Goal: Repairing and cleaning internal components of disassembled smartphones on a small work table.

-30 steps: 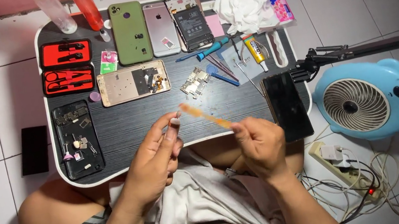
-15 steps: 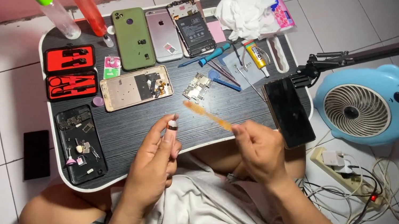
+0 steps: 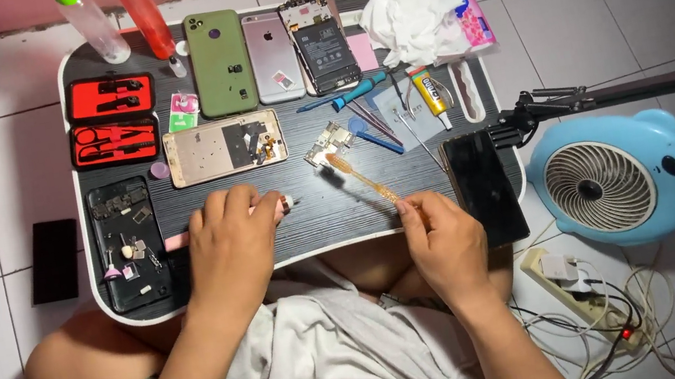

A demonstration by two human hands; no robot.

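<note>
1. The left hand (image 3: 228, 244) lies palm down on the black bench (image 3: 314, 212), fingers clenched around a pink pen-shaped tool (image 3: 181, 239).
2. The right hand (image 3: 447, 244) pinches the handle of an amber toothbrush (image 3: 361, 178).
3. The brush head touches a small circuit board (image 3: 328, 142), mid-bench, below the opened phone (image 3: 317, 45).

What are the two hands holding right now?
Left hand: closed around a small pink tool, resting on the black table.
Right hand: closed on an orange toothbrush.
</note>
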